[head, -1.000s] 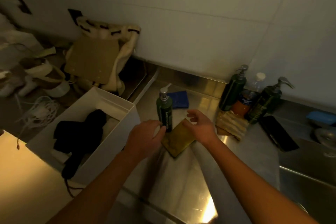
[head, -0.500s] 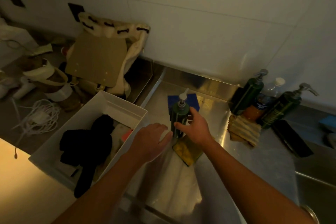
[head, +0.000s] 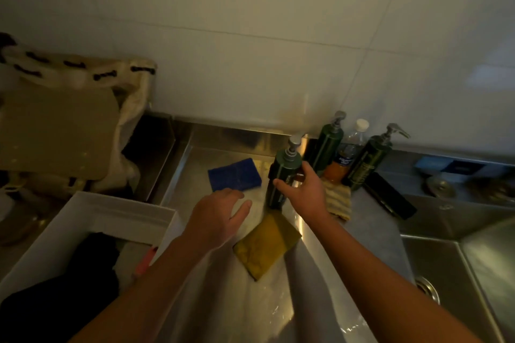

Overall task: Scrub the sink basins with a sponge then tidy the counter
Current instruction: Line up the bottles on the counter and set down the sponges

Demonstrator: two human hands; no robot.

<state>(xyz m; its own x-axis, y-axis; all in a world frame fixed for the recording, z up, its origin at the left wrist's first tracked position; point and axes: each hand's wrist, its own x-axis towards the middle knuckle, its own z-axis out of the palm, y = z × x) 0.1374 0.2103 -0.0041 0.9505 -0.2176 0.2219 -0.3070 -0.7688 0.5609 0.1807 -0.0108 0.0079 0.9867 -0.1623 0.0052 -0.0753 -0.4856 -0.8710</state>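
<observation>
My right hand (head: 302, 192) grips a dark green pump bottle (head: 282, 175) around its middle; the bottle stands upright, and whether its base touches the steel counter (head: 370, 220) is unclear. A yellow sponge (head: 266, 245) lies flat just in front of the bottle. A blue sponge (head: 235, 177) lies behind, to the left. My left hand (head: 218, 216) hovers with relaxed fingers left of the bottle, holding nothing. The sink basin (head: 462, 273) is at the lower right, its drain (head: 427, 288) showing.
Two more green pump bottles (head: 328, 142) (head: 367, 160) and a clear bottle (head: 347, 152) stand by the wall, with a striped cloth (head: 338, 199) and a black flat object (head: 390, 198) in front. A white box (head: 92, 220) with dark clothing sits at the left.
My right hand has taken hold of the green pump bottle and moved it right, toward the other bottles. My left hand has let go of it and stays by the sponge.
</observation>
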